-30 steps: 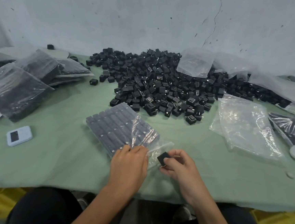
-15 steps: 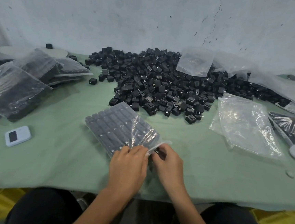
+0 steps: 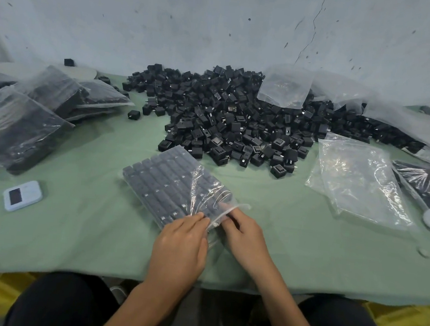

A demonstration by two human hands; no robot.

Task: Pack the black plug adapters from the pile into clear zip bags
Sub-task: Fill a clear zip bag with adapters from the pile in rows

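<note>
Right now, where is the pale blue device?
Head view, left side: the pale blue device lies on the green cloth, in front of the filled bags.

Bare forearms [image 3: 263, 276]; left hand [image 3: 181, 243], right hand [image 3: 244, 235] bare; black trousers [image 3: 61, 302].

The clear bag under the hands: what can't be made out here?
Head view: whether the right hand holds an adapter; its fingertips sit inside the zip bag mouth, behind plastic.
Head view: the bag's near edge, covered by the left hand.
Head view: number of packed adapters, blurred by glare.
</note>
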